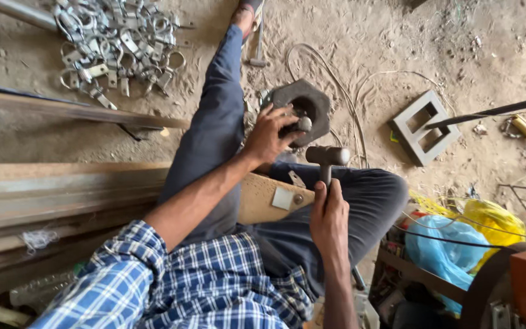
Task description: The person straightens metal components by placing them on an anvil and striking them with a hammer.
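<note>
A: What is the left hand [267,135] doing?

B: It rests on the block [302,109], a thick dark hexagonal piece with a hole in its middle, lying on the dirt just beyond the knee. The fingers are curled, pinching a small metal piece [304,123] at the hole.

A: And the right hand [329,220]?

B: Closed tight round the handle of a hammer [327,157], whose head hangs just below the block, near the left fingers but apart from them.

A: What lies around?

B: A heap of clamps [117,42] at the top left, long planks [56,195] on the left, a grey hollow brick [426,127] to the right, and blue and yellow bags [458,237] at the lower right.
</note>
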